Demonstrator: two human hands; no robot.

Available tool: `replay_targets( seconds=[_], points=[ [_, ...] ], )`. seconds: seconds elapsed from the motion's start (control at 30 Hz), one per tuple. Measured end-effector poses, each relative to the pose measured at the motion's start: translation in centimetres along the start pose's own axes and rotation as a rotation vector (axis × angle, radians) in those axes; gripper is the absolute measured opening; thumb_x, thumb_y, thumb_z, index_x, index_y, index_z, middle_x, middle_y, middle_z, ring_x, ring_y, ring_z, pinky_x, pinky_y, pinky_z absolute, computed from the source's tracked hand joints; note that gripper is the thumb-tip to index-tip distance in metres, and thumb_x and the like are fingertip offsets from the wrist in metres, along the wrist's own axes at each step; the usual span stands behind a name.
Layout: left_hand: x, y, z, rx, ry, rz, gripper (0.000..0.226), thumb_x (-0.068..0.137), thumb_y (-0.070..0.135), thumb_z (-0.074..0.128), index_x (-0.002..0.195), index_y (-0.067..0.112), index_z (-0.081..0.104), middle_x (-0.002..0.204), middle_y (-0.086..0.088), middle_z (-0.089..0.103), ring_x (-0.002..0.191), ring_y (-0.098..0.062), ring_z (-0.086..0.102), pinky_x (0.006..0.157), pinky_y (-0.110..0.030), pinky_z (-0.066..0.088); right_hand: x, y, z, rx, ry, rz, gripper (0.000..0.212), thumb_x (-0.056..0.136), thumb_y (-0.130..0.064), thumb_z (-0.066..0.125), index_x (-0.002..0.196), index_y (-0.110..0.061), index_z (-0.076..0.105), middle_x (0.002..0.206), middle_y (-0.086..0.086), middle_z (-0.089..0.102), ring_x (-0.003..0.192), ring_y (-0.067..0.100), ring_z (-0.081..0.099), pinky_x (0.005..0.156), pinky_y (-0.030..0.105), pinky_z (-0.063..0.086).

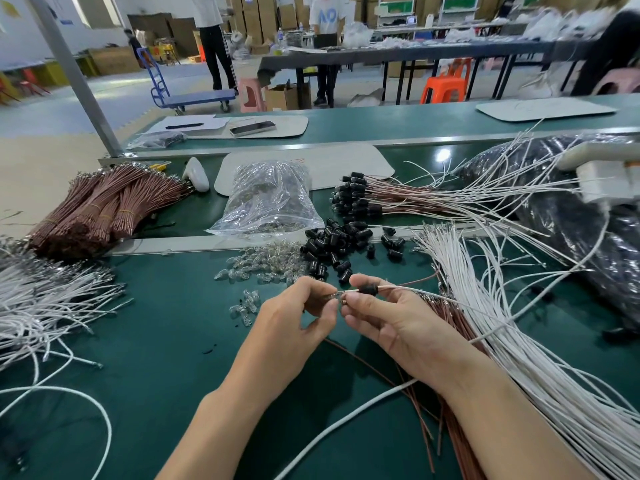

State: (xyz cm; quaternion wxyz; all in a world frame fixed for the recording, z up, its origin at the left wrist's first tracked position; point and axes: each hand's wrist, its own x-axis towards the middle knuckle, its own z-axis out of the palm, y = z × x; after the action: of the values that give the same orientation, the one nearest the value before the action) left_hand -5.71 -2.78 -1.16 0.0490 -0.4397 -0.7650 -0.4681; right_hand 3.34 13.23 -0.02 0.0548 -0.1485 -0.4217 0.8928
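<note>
Left hand (294, 317) pinches a bulb (331, 296); right hand (384, 317) pinches a capped wire (398, 289). Black caps (332, 247) and loose bulbs (266, 265) lie just beyond on the table (166, 341).

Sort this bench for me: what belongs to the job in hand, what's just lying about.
In the job: black socket on its white wire, clear bulb, loose sockets, loose bulbs.
Lying about: phone, pen, paper sheets.

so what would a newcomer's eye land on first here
At centre, the left hand pinches a small glassy part and the right hand holds a black socket on a white wire. Behind them lie loose bulbs and sockets; white wires fan out on the right, brown bundles sit far left.
</note>
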Motion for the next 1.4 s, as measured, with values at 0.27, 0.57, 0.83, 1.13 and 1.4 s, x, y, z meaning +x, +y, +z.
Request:
replay_targets(
  seconds=[0.27, 0.57, 0.83, 1.13, 1.4],
  points=[
    [-0.17, 0.39, 0.09, 0.025, 0.001, -0.004, 0.013, 0.091, 0.026, 0.066, 0.100, 0.034, 0.062, 0.091, 0.021, 0.068, 0.087, 0.001, 0.066, 0.074, -0.015, 0.051, 0.21, 0.11, -0.11, 0.013, 0.027, -0.018, 0.045, 0.072, 0.000, 0.075, 0.117, -0.004, 0.065, 0.086, 0.016, 0.074, 0.072, 0.019, 0.074, 0.065, 0.023, 0.059],
    [-0.18, 0.54, 0.21, 0.034, 0.001, 0.010, 0.011, 0.094, 0.019, 0.070, 0.104, 0.020, 0.069, 0.092, 0.019, 0.070, 0.089, 0.003, 0.066, 0.077, -0.018, 0.051, 0.19, 0.55, -0.03, -0.007, 0.058, -0.058, 0.046, 0.067, -0.007, 0.080, 0.111, -0.006, 0.068, 0.081, 0.010, 0.074, 0.069, 0.015, 0.073, 0.061, 0.021, 0.057],
    [-0.27, 0.58, 0.23, 0.057, 0.021, 0.023, 0.010, 0.093, 0.023, 0.069, 0.103, 0.023, 0.067, 0.092, 0.018, 0.068, 0.090, 0.001, 0.065, 0.079, -0.019, 0.052, 0.18, 0.47, 0.39, -0.051, 0.032, -0.068, 0.024, 0.063, -0.012, 0.082, 0.088, -0.014, 0.080, 0.079, 0.010, 0.073, 0.068, 0.014, 0.072, 0.060, 0.021, 0.057],
    [-0.27, 0.69, 0.02, 0.109, 0.017, 0.068, 0.012, 0.091, 0.033, 0.061, 0.101, 0.027, 0.064, 0.090, 0.021, 0.064, 0.088, 0.003, 0.063, 0.077, -0.017, 0.051, 0.11, 0.38, 0.48, -0.150, 0.023, -0.059, 0.017, 0.064, -0.018, 0.084, 0.081, -0.021, 0.082, 0.073, 0.002, 0.070, 0.060, 0.008, 0.065, 0.051, 0.020, 0.050],
    [-0.23, 0.80, 0.11, 0.142, 0.035, 0.062, 0.013, 0.094, 0.032, 0.067, 0.106, 0.033, 0.068, 0.091, 0.020, 0.066, 0.083, 0.000, 0.062, 0.070, -0.025, 0.052, 0.40, 0.72, 0.38, -0.166, 0.034, -0.122, 0.018, 0.065, -0.020, 0.084, 0.082, -0.023, 0.081, 0.070, 0.002, 0.067, 0.063, 0.008, 0.064, 0.058, 0.020, 0.053]
  ],
)
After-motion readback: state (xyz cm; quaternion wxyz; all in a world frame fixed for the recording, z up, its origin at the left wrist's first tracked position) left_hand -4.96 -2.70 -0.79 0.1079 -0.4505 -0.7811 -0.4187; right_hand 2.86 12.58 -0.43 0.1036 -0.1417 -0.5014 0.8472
